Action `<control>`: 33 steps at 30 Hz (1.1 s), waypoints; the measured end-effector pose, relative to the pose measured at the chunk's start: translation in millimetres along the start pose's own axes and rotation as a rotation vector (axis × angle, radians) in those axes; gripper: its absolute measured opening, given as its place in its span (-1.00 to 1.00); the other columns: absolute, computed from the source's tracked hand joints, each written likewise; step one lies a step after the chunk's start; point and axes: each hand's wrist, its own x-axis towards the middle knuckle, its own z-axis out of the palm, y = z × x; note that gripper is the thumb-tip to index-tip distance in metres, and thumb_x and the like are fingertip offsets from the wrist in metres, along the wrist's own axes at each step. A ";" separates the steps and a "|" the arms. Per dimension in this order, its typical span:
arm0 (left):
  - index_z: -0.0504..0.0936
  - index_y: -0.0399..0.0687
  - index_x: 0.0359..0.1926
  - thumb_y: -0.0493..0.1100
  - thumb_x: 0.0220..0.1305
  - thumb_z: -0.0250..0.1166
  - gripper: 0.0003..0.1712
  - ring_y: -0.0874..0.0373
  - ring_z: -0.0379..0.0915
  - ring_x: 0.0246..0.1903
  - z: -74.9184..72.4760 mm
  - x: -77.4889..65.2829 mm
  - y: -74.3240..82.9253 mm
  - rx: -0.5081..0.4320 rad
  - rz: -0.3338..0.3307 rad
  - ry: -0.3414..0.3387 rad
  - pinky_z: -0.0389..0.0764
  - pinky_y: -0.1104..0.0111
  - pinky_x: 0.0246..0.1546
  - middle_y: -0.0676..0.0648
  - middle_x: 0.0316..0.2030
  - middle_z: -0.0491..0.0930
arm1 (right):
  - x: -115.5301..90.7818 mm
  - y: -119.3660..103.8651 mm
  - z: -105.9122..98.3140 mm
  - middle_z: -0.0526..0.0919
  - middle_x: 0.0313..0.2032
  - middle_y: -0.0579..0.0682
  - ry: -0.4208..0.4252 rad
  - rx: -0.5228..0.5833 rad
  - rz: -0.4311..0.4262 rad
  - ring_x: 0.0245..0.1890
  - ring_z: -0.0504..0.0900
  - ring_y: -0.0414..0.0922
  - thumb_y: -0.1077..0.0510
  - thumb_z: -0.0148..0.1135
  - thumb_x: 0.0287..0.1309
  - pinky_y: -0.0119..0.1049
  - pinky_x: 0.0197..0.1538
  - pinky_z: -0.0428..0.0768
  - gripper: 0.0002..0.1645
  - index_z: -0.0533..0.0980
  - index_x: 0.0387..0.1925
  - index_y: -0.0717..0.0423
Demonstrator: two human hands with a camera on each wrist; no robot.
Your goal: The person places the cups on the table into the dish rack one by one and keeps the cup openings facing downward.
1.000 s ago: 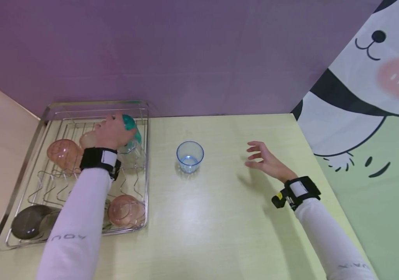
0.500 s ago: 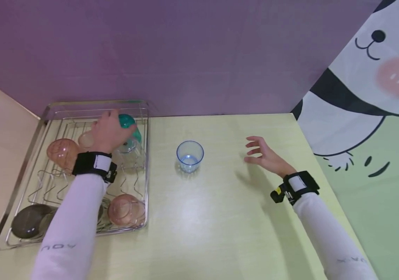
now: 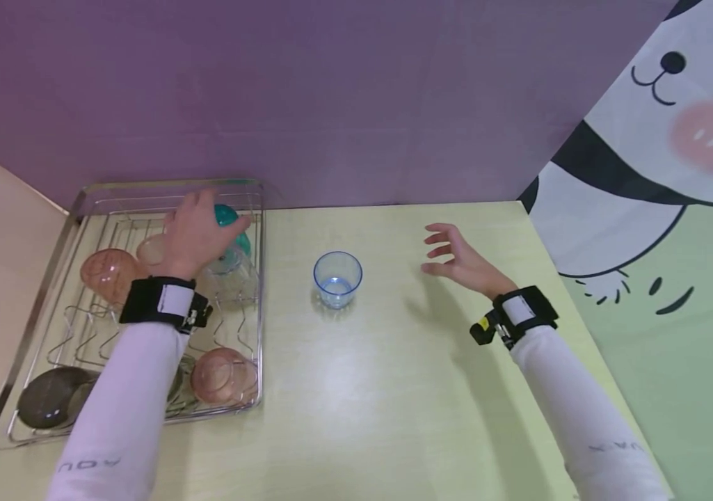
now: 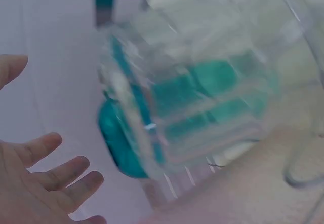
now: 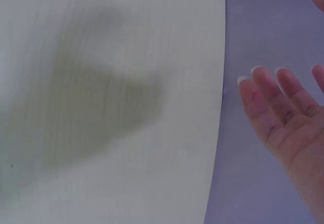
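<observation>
My left hand (image 3: 195, 233) is over the back of a wire dish rack (image 3: 260, 320), fingers spread and holding nothing. Close by its thumb lie a teal glass (image 3: 226, 216) and a clear glass (image 3: 235, 282). The left wrist view shows the clear glass (image 4: 202, 46) blurred, apart from the hand (image 4: 45, 183). Part of a pale pink glass (image 3: 151, 250) shows left of the hand. My right hand (image 3: 462, 261) hovers above the table's right side, fingers loosely bent around nothing. Between the hands, a blue-rimmed clear tumbler (image 3: 337, 282) stands upright on the table.
An amber glass (image 3: 108, 273) lies in the rack's left half. At its front are a dark grey glass (image 3: 49, 400) and a pink glass (image 3: 221, 376); the left sleeve covers part of that row. A purple wall (image 3: 356, 104) borders the table's (image 3: 343, 403) back edge.
My right hand has drifted left and toward the back. The left wrist has swung slightly left and nearer, while its fingers stay over the rack. The tumbler has not moved.
</observation>
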 end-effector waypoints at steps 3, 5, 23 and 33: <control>0.12 -0.23 0.48 0.30 0.30 0.14 -0.03 -0.38 -0.03 0.44 -1.5 -1.0 9.3 -0.037 0.054 -0.002 -0.24 -0.35 0.42 -0.43 0.43 0.14 | 4.1 -10.2 2.8 0.22 0.35 0.21 -0.014 -0.013 -0.017 0.30 0.36 0.15 0.10 0.31 0.24 0.08 0.31 0.44 -0.06 -0.02 0.47 -0.01; 0.13 -0.20 0.49 0.31 0.30 0.15 -0.04 -0.36 -0.05 0.46 -1.5 -1.8 15.2 -0.046 0.085 -0.013 -0.31 -0.37 0.41 -0.40 0.44 0.14 | 7.4 -17.1 5.5 0.23 0.34 0.20 -0.024 -0.025 -0.028 0.30 0.36 0.15 0.09 0.33 0.23 0.07 0.31 0.44 -0.05 -0.02 0.47 -0.03; 0.03 -0.08 0.54 0.42 0.24 0.14 0.07 -0.20 -0.08 0.51 11.8 -7.5 40.3 0.003 0.231 -0.175 -0.22 -0.38 0.40 -0.27 0.51 0.07 | 40.5 -64.7 62.8 0.21 0.41 0.10 -0.164 -0.192 -0.136 0.36 0.27 0.06 -0.02 0.49 0.02 0.10 0.32 0.40 0.13 0.03 0.50 -0.06; 0.04 -0.06 0.53 0.44 0.22 0.15 0.08 -0.19 -0.04 0.51 16.7 -4.8 42.6 0.003 0.275 -0.186 -0.17 -0.33 0.43 -0.26 0.49 0.11 | 45.0 -74.0 92.2 0.12 0.48 0.06 -0.212 -0.386 -0.149 0.46 0.13 0.03 -0.28 0.50 -0.10 0.12 0.45 0.27 0.28 -0.02 0.54 -0.21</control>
